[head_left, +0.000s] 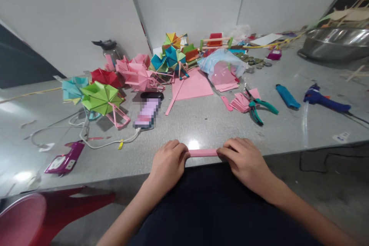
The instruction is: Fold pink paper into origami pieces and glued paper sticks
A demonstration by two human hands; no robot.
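Note:
A narrow pink paper strip [203, 153] lies level along the table's front edge, stretched between my hands. My left hand [170, 161] pinches its left end, and my right hand [243, 161] pinches the right end; the fingertips cover both ends. Beyond them is a larger pink paper sheet [193, 86] with a loose pink strip [174, 98] across its left side. To the right, teal-handled pliers [255, 105] rest against a stack of small pink paper pieces [240, 102]. A pink craft stick [226, 103] lies beside that stack.
Folded paper wheels, among them a green one [101, 98], crowd the left and back. A phone [147, 112] with a white cable, a purple tape dispenser [67, 158], a blue glue gun [325, 99] and a metal bowl [336, 44] also stand around. A red stool [25, 219] is below left.

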